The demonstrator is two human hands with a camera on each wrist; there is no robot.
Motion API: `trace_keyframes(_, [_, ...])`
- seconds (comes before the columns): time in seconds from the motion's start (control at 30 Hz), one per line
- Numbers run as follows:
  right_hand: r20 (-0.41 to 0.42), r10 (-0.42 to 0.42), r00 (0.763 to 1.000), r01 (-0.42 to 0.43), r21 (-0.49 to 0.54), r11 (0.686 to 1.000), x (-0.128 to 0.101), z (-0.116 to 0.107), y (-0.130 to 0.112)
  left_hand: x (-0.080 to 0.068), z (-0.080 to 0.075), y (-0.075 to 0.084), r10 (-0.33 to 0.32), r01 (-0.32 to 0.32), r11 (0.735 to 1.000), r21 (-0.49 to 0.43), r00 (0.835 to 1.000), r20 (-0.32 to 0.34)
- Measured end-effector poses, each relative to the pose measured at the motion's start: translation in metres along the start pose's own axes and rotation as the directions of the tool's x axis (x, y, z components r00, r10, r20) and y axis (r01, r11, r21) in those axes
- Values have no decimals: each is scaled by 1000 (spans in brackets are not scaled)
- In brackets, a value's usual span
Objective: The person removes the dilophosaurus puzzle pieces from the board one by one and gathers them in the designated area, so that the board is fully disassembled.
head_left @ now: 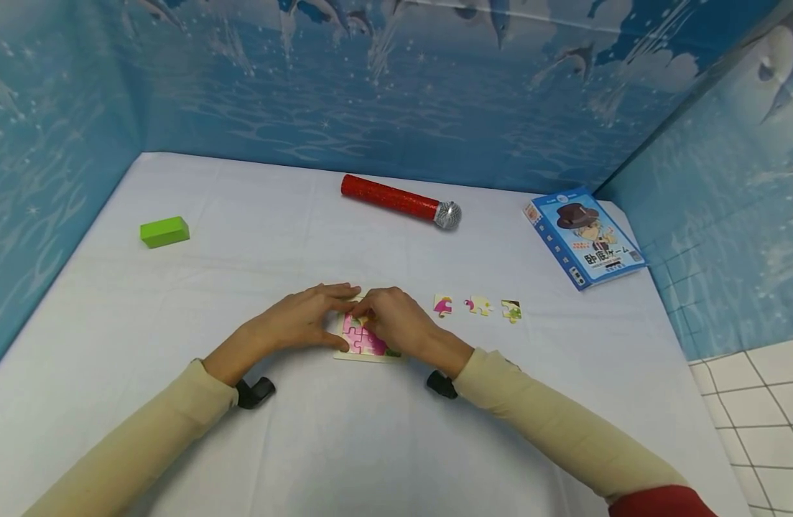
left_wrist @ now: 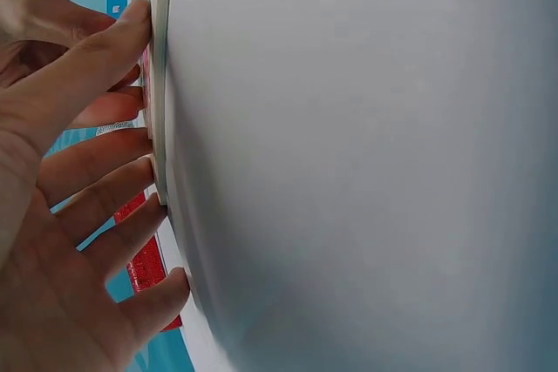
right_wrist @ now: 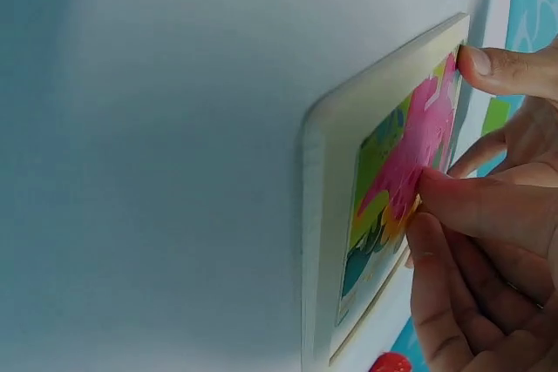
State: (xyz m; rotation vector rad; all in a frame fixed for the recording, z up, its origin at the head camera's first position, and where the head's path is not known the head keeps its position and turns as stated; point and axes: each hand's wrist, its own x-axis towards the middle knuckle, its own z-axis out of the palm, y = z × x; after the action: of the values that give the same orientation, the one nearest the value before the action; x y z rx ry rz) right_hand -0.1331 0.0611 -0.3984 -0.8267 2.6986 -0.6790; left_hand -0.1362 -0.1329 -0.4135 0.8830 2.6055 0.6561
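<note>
A small jigsaw puzzle in a pale frame (head_left: 368,358) lies in front of me, with a pink figure on a green ground. My left hand (head_left: 304,319) rests at its left side, thumb at the near left corner and fairly straight fingers along the far edge. Reaching over the puzzle from the right, my right hand (head_left: 396,323) pinches a puzzle piece between thumb and index fingertip, low against the picture (right_wrist: 410,158). The fingertips mostly cover that piece. Loose puzzle pieces (head_left: 443,306) lie in a row to the right, three in all.
A red microphone (head_left: 390,197) with a silver head lies at the back. Back left is a green block (head_left: 164,232). A blue game box (head_left: 585,237) lies at the back right. Dolphin-print cloth walls (head_left: 371,93) stand around the white table (head_left: 319,459).
</note>
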Motion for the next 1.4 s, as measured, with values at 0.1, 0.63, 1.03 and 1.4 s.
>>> trace_keyframes(0.1, [-11, 1, 1000, -1, 11, 1000, 0, 1, 1, 0, 0, 0, 2, -2, 1000, 4, 1000, -2])
trace_keyframes(0.63, [-10, 10, 1000, -7, 266, 964, -6, -9, 16, 3, 2, 3, -14, 14, 1000, 13, 1000, 2])
trace_keyframes(1.03, [159, 95, 983, -143, 330, 933, -49, -48, 60, 5, 6, 5, -27, 27, 999, 20, 1000, -10])
trace_keyframes(1.4, [127, 282, 951, -298, 132, 945, -66, -64, 89, 4, 7, 6, -34, 34, 999, 13, 999, -4])
